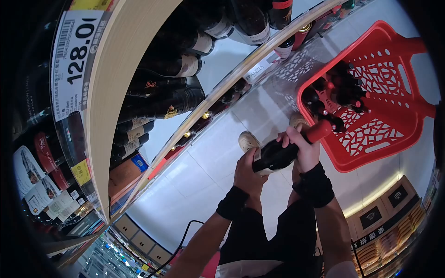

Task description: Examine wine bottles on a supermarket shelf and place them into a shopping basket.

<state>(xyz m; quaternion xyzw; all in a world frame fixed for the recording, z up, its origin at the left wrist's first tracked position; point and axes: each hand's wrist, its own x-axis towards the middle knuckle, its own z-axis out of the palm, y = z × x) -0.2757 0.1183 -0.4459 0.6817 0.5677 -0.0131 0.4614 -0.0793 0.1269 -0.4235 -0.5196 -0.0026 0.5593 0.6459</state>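
A dark wine bottle with a red capped neck lies tilted between my two hands, its neck pointing up and to the right. My left hand is wrapped round the bottle's base end. Near the shoulder and neck, my right hand grips it with the fingers curled over the glass. Beyond the neck stands a red shopping basket holding several dark bottles, some with red tops. The held bottle's label is mostly hidden by my left hand.
Wooden-edged shelves packed with wine bottles run along the left and top. A price tag reading 128.0 hangs close by. My shoe rests on the pale tiled floor. Wooden display cases stand at lower right.
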